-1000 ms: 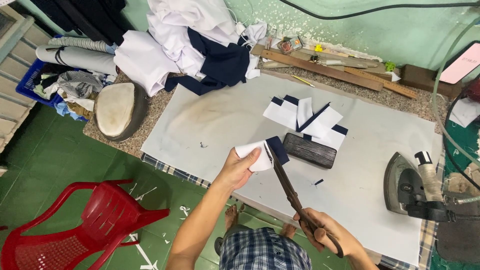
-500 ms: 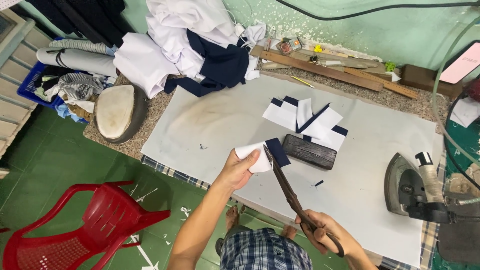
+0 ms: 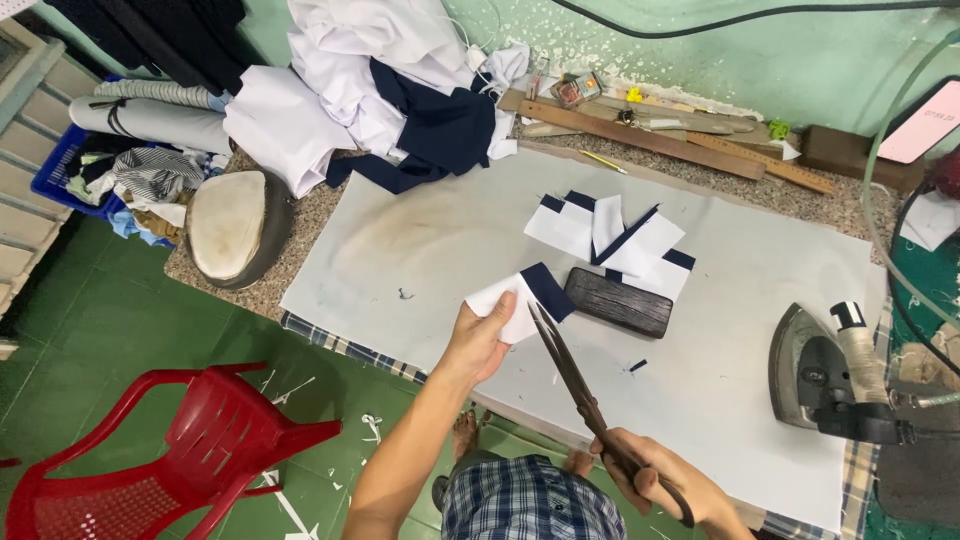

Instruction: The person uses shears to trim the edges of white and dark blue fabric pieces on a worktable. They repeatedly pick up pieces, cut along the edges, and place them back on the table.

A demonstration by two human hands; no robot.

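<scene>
Head view: the left hand (image 3: 480, 342) pinches a white and navy fabric piece (image 3: 522, 297) between thumb and fingers, just left of the dark wooden block (image 3: 617, 301) on the bench (image 3: 420, 240). The right hand (image 3: 660, 482), below the block, has its fingers curled tight around the handles of long scissors (image 3: 570, 375), whose blades meet the fabric piece's edge. An iron (image 3: 815, 370) stands well right of the block.

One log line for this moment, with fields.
left hand: holds white and navy fabric piece | right hand: holds scissors, blades at fabric | nearby: dark wooden block
</scene>
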